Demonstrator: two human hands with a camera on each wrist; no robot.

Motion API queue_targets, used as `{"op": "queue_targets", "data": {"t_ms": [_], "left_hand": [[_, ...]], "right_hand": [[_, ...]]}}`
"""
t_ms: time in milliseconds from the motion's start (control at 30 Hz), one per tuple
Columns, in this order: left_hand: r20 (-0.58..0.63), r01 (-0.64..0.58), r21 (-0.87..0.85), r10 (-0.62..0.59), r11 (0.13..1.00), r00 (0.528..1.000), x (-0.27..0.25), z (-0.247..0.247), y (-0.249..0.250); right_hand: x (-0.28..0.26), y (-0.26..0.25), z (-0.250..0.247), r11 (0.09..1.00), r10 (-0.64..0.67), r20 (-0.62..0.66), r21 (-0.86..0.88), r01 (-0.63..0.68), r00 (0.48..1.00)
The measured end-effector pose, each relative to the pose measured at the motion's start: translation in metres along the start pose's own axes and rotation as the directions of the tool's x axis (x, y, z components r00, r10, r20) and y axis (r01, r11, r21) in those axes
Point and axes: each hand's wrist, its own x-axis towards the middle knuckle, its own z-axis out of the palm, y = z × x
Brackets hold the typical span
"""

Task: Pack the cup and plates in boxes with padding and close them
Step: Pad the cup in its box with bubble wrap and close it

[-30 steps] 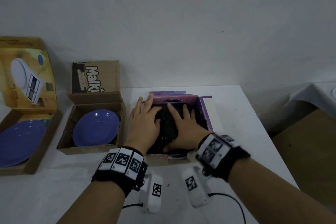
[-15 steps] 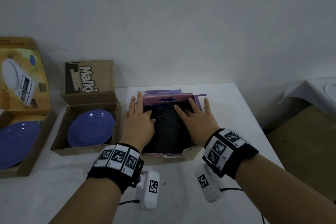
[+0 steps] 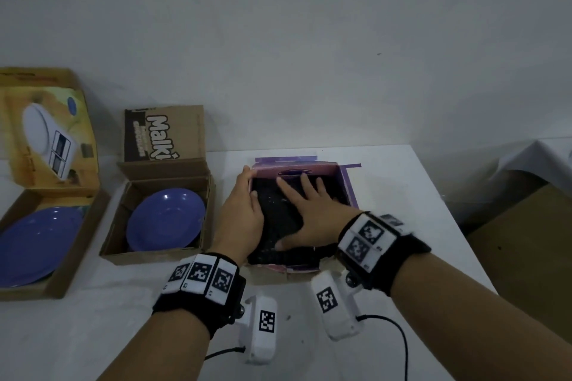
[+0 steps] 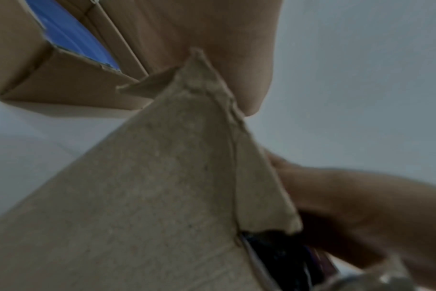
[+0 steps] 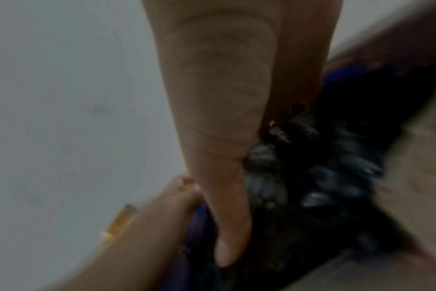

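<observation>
A purple box (image 3: 348, 185) stands at the table's middle, filled with black bubble padding (image 3: 272, 216). My left hand (image 3: 249, 184) holds the box's left wall, thumb inside and fingers along the outside. My right hand (image 3: 305, 213) lies flat on the padding with its fingers spread. No cup shows. A small blue plate (image 3: 165, 219) lies in the open brown box (image 3: 154, 257); a larger blue plate (image 3: 34, 244) lies in the open yellow box (image 3: 62, 275). The left wrist view shows the purple box's cardboard corner (image 4: 162, 196). The right wrist view shows my thumb on the padding (image 5: 311, 177).
Both plate boxes stand left of the purple box with their lids raised against the wall. The white table (image 3: 418, 195) ends close on the right, where a brown surface (image 3: 526, 241) sits lower. Cables (image 3: 399, 337) trail from the wrist cameras near the front edge.
A second ago both hands pressed on the padding, then moved apart to its sides. Now the left hand has taken the box's left wall and the right hand has slid back over the padding.
</observation>
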Motion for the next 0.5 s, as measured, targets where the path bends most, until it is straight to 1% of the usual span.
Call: {"op": "queue_targets", "data": {"t_ms": [33, 100, 167, 200, 233, 267, 300, 367, 400, 433, 467, 500], "left_hand": [[0.001, 0.001, 0.005, -0.001, 1.0, 1.0, 0.0, 0.0, -0.001], [0.006, 0.02, -0.003, -0.02, 1.0, 1.0, -0.001, 0.001, -0.001], [0.014, 0.041, -0.017, -0.041, 0.999, 0.999, 0.0, 0.003, -0.002], [0.018, 0.05, -0.016, -0.049, 0.999, 0.999, 0.0, 0.004, -0.002], [0.02, 0.059, -0.011, -0.058, 0.998, 0.998, 0.0, 0.004, -0.002], [0.021, 0.067, -0.005, -0.067, 0.998, 0.998, 0.0, 0.004, -0.002], [0.02, 0.07, -0.007, -0.069, 0.998, 0.997, 0.0, 0.004, -0.001], [0.011, 0.059, -0.023, -0.059, 0.998, 0.998, -0.001, 0.003, 0.001], [0.008, 0.056, -0.034, -0.056, 0.998, 0.998, -0.001, 0.002, 0.001], [0.005, 0.056, -0.044, -0.056, 0.997, 0.998, -0.001, 0.002, 0.002], [0.003, 0.059, -0.041, -0.058, 0.997, 0.998, -0.002, 0.003, 0.002], [0.0, 0.06, -0.028, -0.06, 0.998, 0.998, -0.001, 0.004, 0.002]], "right_hand": [[0.004, -0.002, 0.011, 0.999, 0.017, -0.017, -0.039, -0.017, 1.0], [0.009, -0.003, 0.032, 0.988, 0.018, -0.137, -0.15, -0.039, 0.99], [0.011, -0.005, 0.04, 0.976, -0.004, -0.248, -0.214, -0.051, 0.969], [0.011, -0.006, 0.041, 0.975, -0.016, -0.274, -0.217, -0.046, 0.962], [0.011, -0.006, 0.04, 0.978, -0.022, -0.27, -0.206, -0.035, 0.963], [0.011, -0.005, 0.036, 0.985, -0.027, -0.243, -0.173, -0.016, 0.97], [0.009, -0.003, 0.031, 0.994, -0.026, -0.192, -0.106, 0.006, 0.981], [0.005, 0.002, 0.015, 0.992, -0.01, -0.069, 0.126, 0.019, 0.998], [0.003, 0.005, 0.009, 0.967, -0.001, -0.051, 0.254, 0.014, 0.999], [0.003, 0.009, 0.006, 0.935, 0.007, -0.064, 0.353, 0.016, 0.998], [0.003, 0.011, 0.007, 0.915, 0.014, -0.09, 0.404, 0.024, 0.996], [0.003, 0.012, 0.01, 0.914, 0.018, -0.114, 0.405, 0.03, 0.993]]}}
